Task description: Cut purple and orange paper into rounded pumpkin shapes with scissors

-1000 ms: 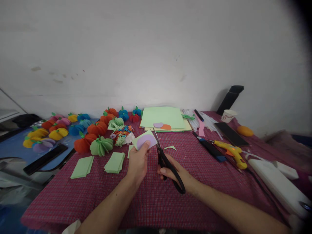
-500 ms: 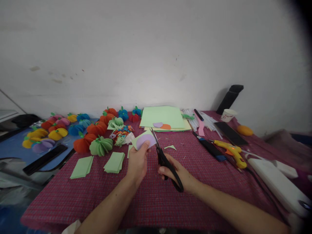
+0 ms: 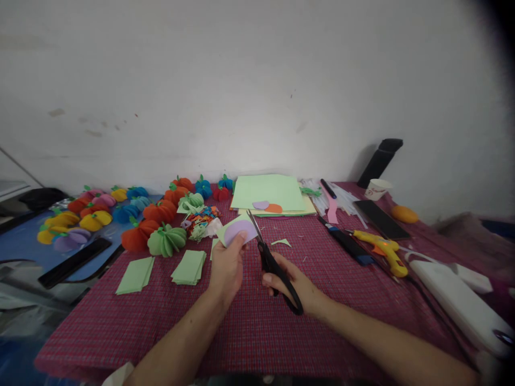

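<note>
Between thumb and fingers, my left hand (image 3: 228, 264) pinches a purple rounded paper piece (image 3: 233, 231) laid over light green paper (image 3: 223, 232). Black-handled scissors (image 3: 277, 273) are in my right hand (image 3: 292, 281), fingers through the handles. Their blades point up and away, at the right edge of the held paper; whether they are parted is hard to make out. A thin green offcut (image 3: 281, 243) lies just right of the blades. Two stacks of green paper, a left stack (image 3: 135, 275) and a nearer one (image 3: 189, 268), lie left of my left hand.
Paper pumpkins (image 3: 167, 240) in several colours crowd the left, beside scraps (image 3: 201, 217). Large paper sheets (image 3: 267, 190) lie at the back by the wall. On the right are a yellow glue gun (image 3: 382, 247), a phone (image 3: 381, 220), a paper cup (image 3: 377, 188) and a white power strip (image 3: 458, 305).
Almost nothing differs. My hands, the held paper and the scissors keep nearly the same places, with only a tiny shift of the blades.
</note>
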A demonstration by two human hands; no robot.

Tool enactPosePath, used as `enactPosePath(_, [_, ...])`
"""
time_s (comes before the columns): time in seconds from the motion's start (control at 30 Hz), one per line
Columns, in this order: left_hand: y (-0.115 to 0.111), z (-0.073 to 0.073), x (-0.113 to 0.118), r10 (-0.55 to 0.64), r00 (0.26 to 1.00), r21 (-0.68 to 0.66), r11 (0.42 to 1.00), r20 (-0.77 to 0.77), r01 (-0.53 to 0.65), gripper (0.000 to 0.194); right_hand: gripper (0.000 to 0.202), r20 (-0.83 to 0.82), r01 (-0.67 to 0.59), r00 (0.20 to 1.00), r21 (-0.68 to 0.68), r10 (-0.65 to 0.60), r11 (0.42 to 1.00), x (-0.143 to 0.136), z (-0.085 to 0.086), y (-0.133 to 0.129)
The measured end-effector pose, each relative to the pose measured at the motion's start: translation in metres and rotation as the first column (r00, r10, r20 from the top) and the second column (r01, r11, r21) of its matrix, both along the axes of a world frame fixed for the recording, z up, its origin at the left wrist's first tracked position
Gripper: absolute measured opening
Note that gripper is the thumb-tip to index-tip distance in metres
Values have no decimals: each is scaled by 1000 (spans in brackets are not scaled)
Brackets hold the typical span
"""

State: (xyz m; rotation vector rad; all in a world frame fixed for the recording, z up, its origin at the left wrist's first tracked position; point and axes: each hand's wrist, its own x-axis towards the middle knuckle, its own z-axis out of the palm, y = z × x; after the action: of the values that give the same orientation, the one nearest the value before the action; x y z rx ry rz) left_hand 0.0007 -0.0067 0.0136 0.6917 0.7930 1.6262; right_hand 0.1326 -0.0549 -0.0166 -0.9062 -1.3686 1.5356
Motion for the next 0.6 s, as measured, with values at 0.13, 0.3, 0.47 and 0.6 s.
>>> enactPosePath(0.13, [0, 1, 0, 15, 1000, -18, 1000, 0, -15, 18, 36, 17, 0, 1000, 9, 0, 1000, 1, 1, 1])
enactPosePath(0.3, [0, 1, 0, 5, 1000, -1, 1000, 9, -5, 19, 36, 8, 1, 1000, 6, -1, 1000, 0, 2, 2])
enactPosePath(0.47, [0, 0, -1, -5, 1000, 1, 1000, 12, 5, 19, 34, 1, 3, 1000, 1, -3, 1000, -1, 0, 3])
enactPosePath(0.6, [1, 0, -1, -5, 1000, -9, 1000, 14, 5, 21, 36, 4, 5, 1000, -9, -5, 1000, 0, 1, 3])
